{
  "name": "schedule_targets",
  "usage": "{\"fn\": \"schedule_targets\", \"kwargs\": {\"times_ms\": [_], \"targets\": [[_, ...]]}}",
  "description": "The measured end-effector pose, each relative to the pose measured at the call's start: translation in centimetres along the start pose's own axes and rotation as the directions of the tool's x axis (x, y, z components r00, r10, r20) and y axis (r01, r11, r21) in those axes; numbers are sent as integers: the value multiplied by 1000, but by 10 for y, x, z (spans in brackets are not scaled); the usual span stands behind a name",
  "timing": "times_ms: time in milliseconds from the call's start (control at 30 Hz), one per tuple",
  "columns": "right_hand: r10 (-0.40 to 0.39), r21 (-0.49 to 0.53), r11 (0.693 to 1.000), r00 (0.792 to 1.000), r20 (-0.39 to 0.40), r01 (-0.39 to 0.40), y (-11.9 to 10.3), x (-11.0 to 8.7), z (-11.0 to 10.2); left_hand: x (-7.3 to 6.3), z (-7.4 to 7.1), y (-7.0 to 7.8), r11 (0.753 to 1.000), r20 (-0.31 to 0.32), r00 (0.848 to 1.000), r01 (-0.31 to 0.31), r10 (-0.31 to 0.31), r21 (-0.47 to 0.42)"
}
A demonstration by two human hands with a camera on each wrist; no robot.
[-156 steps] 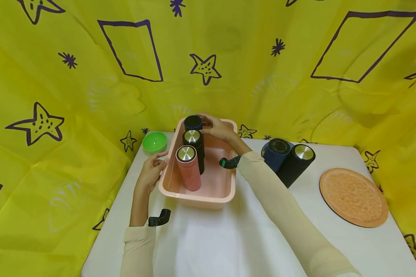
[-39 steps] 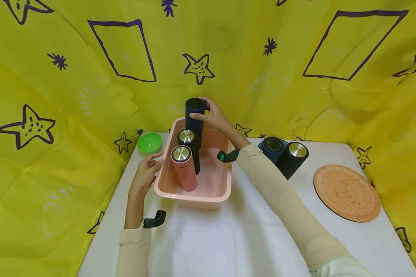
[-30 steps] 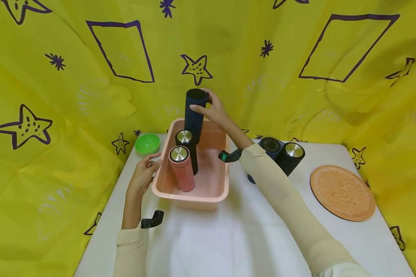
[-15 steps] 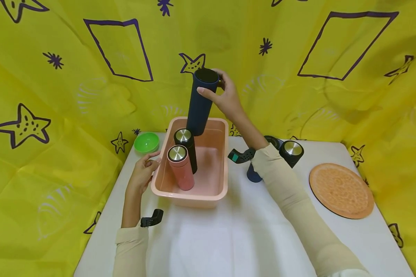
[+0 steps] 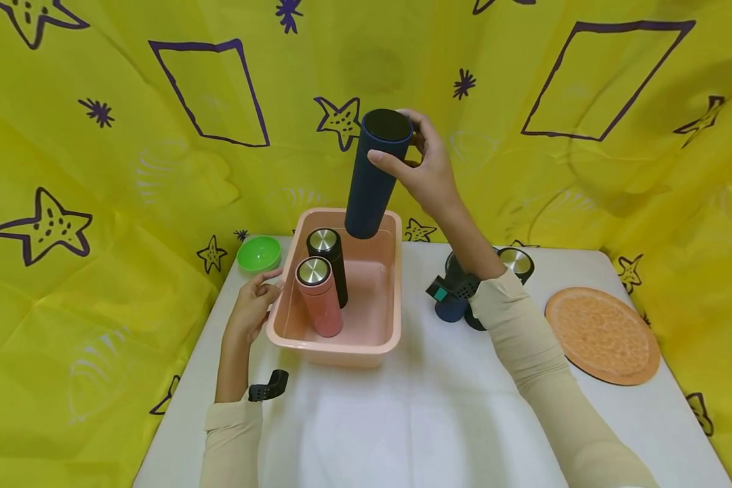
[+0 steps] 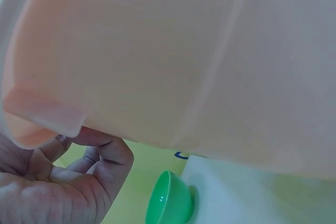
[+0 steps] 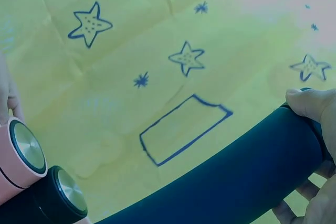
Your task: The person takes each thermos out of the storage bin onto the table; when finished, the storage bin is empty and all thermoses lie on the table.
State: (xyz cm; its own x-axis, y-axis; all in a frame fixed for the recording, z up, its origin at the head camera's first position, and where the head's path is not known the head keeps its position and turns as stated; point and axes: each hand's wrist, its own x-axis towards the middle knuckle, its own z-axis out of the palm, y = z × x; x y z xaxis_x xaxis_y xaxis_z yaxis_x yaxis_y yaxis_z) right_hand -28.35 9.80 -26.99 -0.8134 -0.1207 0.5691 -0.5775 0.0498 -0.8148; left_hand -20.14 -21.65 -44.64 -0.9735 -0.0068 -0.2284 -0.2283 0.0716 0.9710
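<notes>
My right hand (image 5: 432,169) grips a dark blue thermos flask (image 5: 373,177) near its black lid, thumb in front and fingers behind. The flask leans slightly, its base overlapping the far part of the pink basin (image 5: 341,348). In the right wrist view the flask (image 7: 220,177) runs diagonally from the hand (image 7: 320,145). Inside the basin stand a pink flask (image 5: 323,308) and, just behind it, a black flask (image 5: 338,270), both with silver lid tops. My left hand (image 5: 250,308) holds the basin's left rim; the left wrist view shows its fingers (image 6: 113,153) curled beneath the rim.
A green bowl (image 5: 259,253) sits at the table's back left. Behind my right forearm, partly hidden, stand more dark flasks, one with a silver lid (image 5: 515,261). An orange round mat (image 5: 604,335) lies at the right. A yellow patterned curtain (image 5: 402,61) encloses the white table (image 5: 354,420).
My right hand has taken hold of the blue flask at the back of the basin, raised it and moved it to the right. My left hand stays at the basin's rim.
</notes>
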Motion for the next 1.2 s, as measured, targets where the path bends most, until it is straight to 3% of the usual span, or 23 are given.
{"fn": "schedule_targets", "kwargs": {"times_ms": [300,600,1200], "targets": [[-44,-3,999,999,-12,44,-27,-21,-17,-1,-1,1,1000,-6,1000,15,-15,17],[-55,-19,998,998,-27,54,-39,-47,-36,-1,0,2,1000,-6,1000,8,-8,21],[-111,-7,994,992,-65,111,-20,-106,-76,-2,1,1,1000,-9,1000,16,-16,12]]}}
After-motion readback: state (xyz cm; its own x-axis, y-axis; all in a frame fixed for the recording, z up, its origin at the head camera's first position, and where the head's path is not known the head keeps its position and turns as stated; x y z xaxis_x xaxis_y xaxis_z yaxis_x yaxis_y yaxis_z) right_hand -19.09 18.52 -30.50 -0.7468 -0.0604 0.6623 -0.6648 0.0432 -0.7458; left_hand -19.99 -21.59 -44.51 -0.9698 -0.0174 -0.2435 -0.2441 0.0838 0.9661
